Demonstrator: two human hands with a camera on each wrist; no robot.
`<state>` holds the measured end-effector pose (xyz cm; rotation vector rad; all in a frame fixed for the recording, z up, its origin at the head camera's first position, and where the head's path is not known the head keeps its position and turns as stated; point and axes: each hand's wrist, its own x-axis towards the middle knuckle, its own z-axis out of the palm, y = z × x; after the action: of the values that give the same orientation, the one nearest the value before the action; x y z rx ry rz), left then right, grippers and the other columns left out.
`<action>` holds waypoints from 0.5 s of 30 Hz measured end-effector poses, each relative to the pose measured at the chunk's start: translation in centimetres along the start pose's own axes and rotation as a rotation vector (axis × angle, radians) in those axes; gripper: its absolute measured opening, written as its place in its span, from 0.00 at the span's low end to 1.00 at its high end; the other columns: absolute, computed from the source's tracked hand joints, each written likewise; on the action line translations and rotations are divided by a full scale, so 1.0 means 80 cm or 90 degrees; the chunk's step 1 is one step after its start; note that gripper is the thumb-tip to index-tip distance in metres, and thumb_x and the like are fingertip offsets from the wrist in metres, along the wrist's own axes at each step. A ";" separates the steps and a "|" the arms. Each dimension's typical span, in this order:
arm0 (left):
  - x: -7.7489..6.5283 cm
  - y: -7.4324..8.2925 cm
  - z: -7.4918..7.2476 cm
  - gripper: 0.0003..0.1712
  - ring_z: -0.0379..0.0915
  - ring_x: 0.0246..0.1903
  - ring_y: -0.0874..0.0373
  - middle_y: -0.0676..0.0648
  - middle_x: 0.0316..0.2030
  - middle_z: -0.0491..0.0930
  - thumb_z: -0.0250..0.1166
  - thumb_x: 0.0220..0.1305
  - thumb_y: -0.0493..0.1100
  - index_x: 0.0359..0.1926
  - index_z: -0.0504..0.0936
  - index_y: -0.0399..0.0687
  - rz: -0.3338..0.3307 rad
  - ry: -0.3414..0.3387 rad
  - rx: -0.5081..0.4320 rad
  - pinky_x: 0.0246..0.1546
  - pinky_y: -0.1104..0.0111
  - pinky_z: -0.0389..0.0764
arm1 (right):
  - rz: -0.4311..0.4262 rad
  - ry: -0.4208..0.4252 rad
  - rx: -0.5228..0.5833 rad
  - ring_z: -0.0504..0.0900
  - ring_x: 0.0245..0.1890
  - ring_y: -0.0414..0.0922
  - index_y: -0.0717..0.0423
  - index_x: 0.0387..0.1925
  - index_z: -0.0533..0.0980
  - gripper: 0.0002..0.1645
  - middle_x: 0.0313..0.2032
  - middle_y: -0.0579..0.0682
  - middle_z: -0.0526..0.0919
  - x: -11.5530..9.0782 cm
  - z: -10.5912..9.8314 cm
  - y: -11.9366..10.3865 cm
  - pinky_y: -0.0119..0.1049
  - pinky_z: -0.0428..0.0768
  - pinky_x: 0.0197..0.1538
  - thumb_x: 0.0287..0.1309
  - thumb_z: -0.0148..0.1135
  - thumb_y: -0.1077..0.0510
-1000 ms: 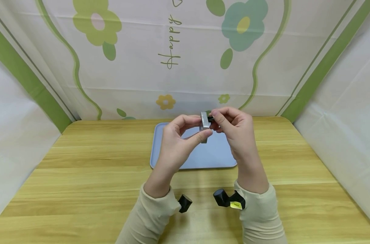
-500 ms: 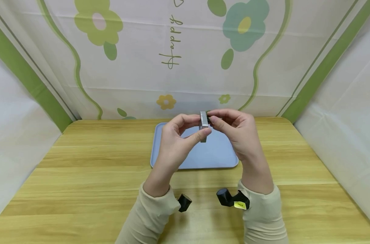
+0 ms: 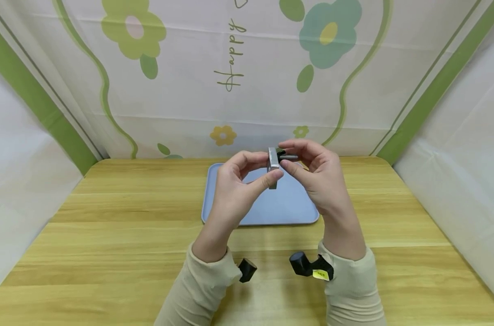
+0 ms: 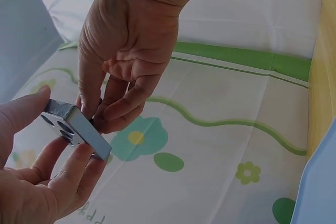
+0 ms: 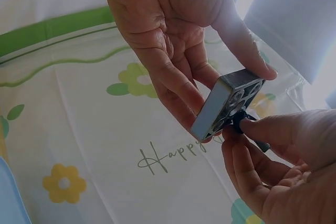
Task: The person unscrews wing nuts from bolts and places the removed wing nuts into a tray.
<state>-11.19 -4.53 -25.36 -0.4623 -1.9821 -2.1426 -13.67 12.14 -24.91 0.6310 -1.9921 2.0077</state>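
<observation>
My left hand [image 3: 240, 185] holds a small rectangular metal block [image 3: 273, 159] on edge between thumb and fingertips, raised above the blue tray. Round holes and recesses show on the block's face [image 5: 239, 100] in the right wrist view. At that face, my right hand [image 3: 318, 174] pinches a small black knob [image 5: 240, 121] between thumb and fingers. A short grey rod [image 3: 289, 157] sticks out sideways from beside it in the head view. Its threaded end [image 5: 261, 144] shows between the right thumb and fingers. Fingers partly hide where the knob meets the block.
A light blue tray [image 3: 279, 213] lies under the hands on the wooden table [image 3: 120, 235]. Behind the table hangs a white flowered cloth [image 3: 181, 90], with white cloth at both sides too. A black wrist camera [image 3: 299, 263] sits at the right cuff.
My right fingers have shifted and spread around the knob, and the grey rod has come into sight. My left hand keeps hold of the block almost in place.
</observation>
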 end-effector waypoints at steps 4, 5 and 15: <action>0.000 -0.001 0.000 0.17 0.81 0.51 0.57 0.43 0.49 0.84 0.74 0.57 0.34 0.48 0.81 0.38 0.002 0.002 0.001 0.46 0.64 0.89 | -0.011 -0.003 -0.001 0.81 0.41 0.43 0.65 0.46 0.81 0.15 0.40 0.44 0.85 -0.001 0.000 0.000 0.29 0.83 0.46 0.57 0.64 0.76; 0.000 -0.001 -0.001 0.17 0.81 0.51 0.57 0.43 0.49 0.83 0.74 0.57 0.34 0.48 0.81 0.38 0.002 0.002 0.002 0.46 0.64 0.89 | -0.014 0.001 -0.001 0.81 0.40 0.42 0.64 0.45 0.82 0.15 0.40 0.44 0.85 -0.001 0.000 0.000 0.29 0.83 0.46 0.57 0.64 0.76; -0.001 0.000 0.001 0.18 0.81 0.52 0.56 0.42 0.50 0.82 0.74 0.56 0.34 0.48 0.81 0.37 -0.012 0.002 0.003 0.48 0.65 0.88 | 0.071 0.115 0.018 0.80 0.26 0.39 0.46 0.32 0.84 0.10 0.26 0.42 0.83 0.000 -0.005 -0.003 0.27 0.83 0.31 0.69 0.60 0.57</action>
<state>-11.16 -4.49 -25.40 -0.4415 -1.9985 -2.1476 -13.61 12.51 -24.72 0.3367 -1.9352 2.0775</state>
